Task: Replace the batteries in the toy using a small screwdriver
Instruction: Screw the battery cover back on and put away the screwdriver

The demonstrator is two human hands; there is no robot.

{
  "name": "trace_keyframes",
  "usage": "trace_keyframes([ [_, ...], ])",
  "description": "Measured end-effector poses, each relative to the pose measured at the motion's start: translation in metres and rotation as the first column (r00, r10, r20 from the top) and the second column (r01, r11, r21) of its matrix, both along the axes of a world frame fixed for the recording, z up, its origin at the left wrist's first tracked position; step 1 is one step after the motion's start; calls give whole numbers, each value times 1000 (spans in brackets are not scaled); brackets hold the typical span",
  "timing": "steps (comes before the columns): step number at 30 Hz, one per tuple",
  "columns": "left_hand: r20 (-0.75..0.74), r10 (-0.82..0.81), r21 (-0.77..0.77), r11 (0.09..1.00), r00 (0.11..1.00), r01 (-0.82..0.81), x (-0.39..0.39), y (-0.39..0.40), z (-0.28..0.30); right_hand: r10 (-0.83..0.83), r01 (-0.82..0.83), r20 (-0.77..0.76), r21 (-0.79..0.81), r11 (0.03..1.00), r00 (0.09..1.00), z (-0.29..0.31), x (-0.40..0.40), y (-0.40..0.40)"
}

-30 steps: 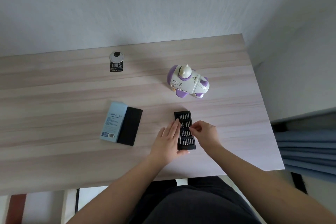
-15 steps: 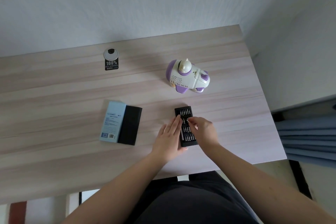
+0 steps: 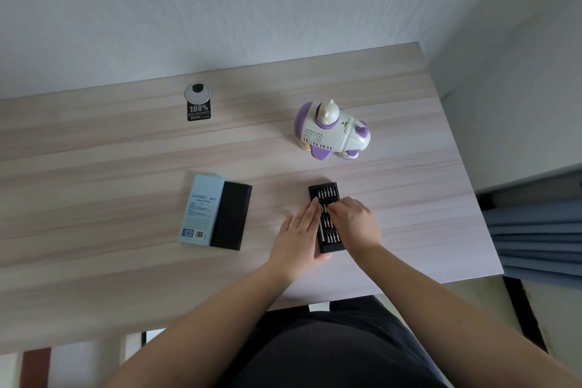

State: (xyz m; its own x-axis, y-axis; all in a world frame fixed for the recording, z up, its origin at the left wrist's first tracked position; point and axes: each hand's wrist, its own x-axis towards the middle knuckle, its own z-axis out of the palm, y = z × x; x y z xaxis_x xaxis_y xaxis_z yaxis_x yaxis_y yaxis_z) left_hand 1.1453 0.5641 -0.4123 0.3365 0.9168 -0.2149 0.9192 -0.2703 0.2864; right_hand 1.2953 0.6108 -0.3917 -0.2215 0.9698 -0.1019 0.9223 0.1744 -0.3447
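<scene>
Landmark: bit tray (image 3: 327, 217), black, lengthwise on the tabletop (image 3: 94, 186), rows of metal bits upright in it.

Far left of the tray and further back: round grommet (image 3: 197, 93) with a black "100%" tag (image 3: 199, 111) just in front of it. Left of the tray, well apart: pale blue box (image 3: 201, 209) touching a black sleeve (image 3: 231, 216) on its right side.

Left hand (image 3: 299, 236): fingers straight and together, lying flat along the tray's left edge, thumb at its near corner. It steadies the tray and grips nothing.

Right hand (image 3: 356, 224): over the tray's right side, fingers curled down to the middle rows. Whether it pinches a bit cannot be told.

Behind the tray, apart from both hands: toy (image 3: 332, 134), white and purple, standing untouched.
</scene>
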Motion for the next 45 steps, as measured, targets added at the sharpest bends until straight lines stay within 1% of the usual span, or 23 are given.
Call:
trace_keyframes([
  [5, 1, -7, -11, 1000, 1000, 7, -1, 1, 0, 71, -73, 25, 62, 995, 997, -6, 5, -1],
  [8, -7, -9, -1, 1000, 1000, 9, -2, 1, 0, 133, -141, 80, 100, 985, 988, -8, 7, -6],
  [13, 20, 8, 2, 1000, 1000, -8, -1, -1, -2, 178, -201, 151, 159, 967, 972, -7, 13, -18],
  [18, 30, 25, -4, 1000, 999, -24, 0, 0, -2, 203, -233, 257, 94, 968, 945, -8, 9, -26],
  [21, 21, 29, -1, 1000, 999, -29, 1, 0, -1, 225, -249, 289, 49, 967, 931, -5, 10, -27],
  [27, 18, 30, 1, 1000, 999, -30, 1, 0, -1, 255, -264, 296, -8, 964, 921, 1, 12, -28],
  [34, 5, 23, -10, 1000, 1000, -23, 0, 1, -3, 271, -280, 320, -17, 960, 908, 0, 12, -25],
  [38, -4, -24, -49, 998, 1000, 24, -3, 3, -3, 264, -277, 312, -2, 961, 913, 2, 16, -26],
  [41, -38, -92, -31, 995, 995, 90, -11, 8, 2, 252, -258, 295, -19, 966, 922, 1, 17, -28],
  [43, -29, -142, -45, 989, 989, 141, -16, 13, 3, 245, -240, 267, -53, 969, 932, -2, 18, -30],
  [45, -4, -147, -36, 989, 989, 146, -20, 17, 6, 201, -196, 221, -43, 980, 954, -2, 20, -31],
])
